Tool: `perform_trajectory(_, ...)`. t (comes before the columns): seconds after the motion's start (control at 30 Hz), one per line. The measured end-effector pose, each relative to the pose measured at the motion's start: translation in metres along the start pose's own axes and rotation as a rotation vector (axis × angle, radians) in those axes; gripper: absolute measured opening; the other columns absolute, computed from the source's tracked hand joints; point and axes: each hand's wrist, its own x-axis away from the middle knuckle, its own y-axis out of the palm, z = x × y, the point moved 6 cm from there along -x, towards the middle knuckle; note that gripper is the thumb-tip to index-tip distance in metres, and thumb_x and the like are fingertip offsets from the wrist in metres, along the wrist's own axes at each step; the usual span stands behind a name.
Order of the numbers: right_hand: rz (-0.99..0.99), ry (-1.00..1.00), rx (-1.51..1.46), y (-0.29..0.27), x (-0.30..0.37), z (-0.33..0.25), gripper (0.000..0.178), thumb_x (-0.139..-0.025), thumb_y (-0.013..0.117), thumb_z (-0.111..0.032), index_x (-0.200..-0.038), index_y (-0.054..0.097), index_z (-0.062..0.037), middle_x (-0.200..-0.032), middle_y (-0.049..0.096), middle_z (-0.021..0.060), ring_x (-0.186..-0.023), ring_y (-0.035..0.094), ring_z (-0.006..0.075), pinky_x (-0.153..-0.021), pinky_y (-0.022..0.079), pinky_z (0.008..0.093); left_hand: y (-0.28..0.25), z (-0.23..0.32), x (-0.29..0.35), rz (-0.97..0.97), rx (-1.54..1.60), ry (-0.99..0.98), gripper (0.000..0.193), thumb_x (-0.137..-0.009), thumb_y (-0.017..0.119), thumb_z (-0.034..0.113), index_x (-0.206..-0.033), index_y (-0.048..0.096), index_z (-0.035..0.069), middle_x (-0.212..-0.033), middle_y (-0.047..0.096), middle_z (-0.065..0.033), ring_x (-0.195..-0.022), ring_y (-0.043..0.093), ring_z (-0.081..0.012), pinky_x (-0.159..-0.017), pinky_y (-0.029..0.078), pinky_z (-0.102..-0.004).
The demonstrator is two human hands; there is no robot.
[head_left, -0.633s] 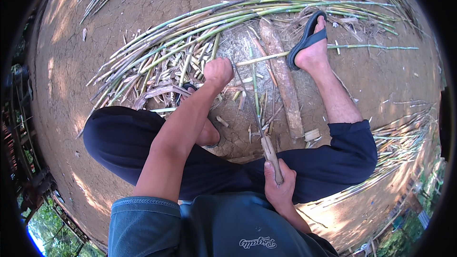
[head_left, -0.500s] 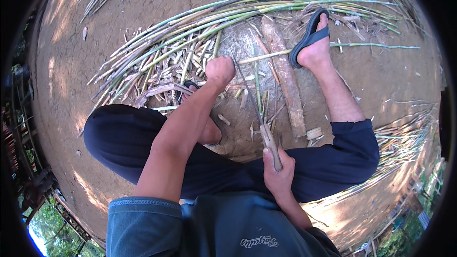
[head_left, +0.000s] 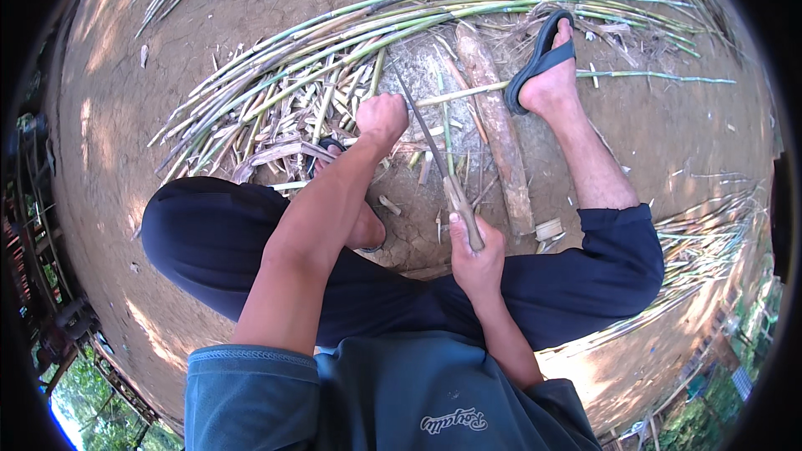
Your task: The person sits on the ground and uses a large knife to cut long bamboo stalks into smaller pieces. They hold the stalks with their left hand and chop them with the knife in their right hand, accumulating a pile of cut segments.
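My left hand (head_left: pixel 383 119) is closed in a fist around the near end of a long green-yellow cane stalk (head_left: pixel 464 95). The stalk runs right across a thick log (head_left: pixel 504 138) and under my sandalled right foot (head_left: pixel 550 75). In my right hand (head_left: pixel 479 255) is the wooden handle of a saw with a long, narrow dark blade (head_left: pixel 428 135). Its blade slants up and left, crossing the stalk just right of my left fist. Whether the blade has cut into the stalk is too small to tell.
Beyond my hands lies a long bundle of cane stalks (head_left: pixel 334 38). Short cut pieces (head_left: pixel 288 108) are heaped left of my left hand, beside my other foot. More stalks (head_left: pixel 697 250) lie at the right, and further bundles at the far corners. A short pale piece (head_left: pixel 549 230) sits near the log.
My right hand has pushed the saw forward and slightly left, so its tip reaches farther past the stalk. The left hand still grips the stalk; the view has shifted a little.
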Motion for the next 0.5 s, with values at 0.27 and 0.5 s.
perform_trajectory(0.27, -0.025, 0.138, -0.055, -0.037, 0.067, -0.001, 0.019, -0.093, 0.058, -0.013, -0.082, 0.061, 0.0027, -0.056, 0.050, -0.0002, -0.055, 0.043, 0.0042, -0.048, 0.035, 0.0266, 0.003, -0.004, 0.001, 0.035, 0.007, 0.006, 0.024, -0.085, 0.051, 0.011, -0.087, 0.074, 0.005, -0.091, 0.072, -0.0159, -0.084, 0.071, -0.0305, -0.072, 0.057, -0.0395)
perform_trajectory(0.5, -0.086, 0.072, 0.075, -0.008, 0.014, -0.004, 0.021, -0.090, 0.064, -0.015, -0.079, 0.060, 0.0029, -0.057, 0.053, 0.0168, -0.047, 0.054, 0.0245, -0.049, 0.041, 0.0351, 0.012, -0.005, 0.000, -0.020, 0.004, -0.012, 0.024, -0.086, 0.052, 0.011, -0.094, 0.075, 0.006, -0.094, 0.072, -0.0156, -0.088, 0.071, -0.0306, -0.074, 0.057, -0.0407)
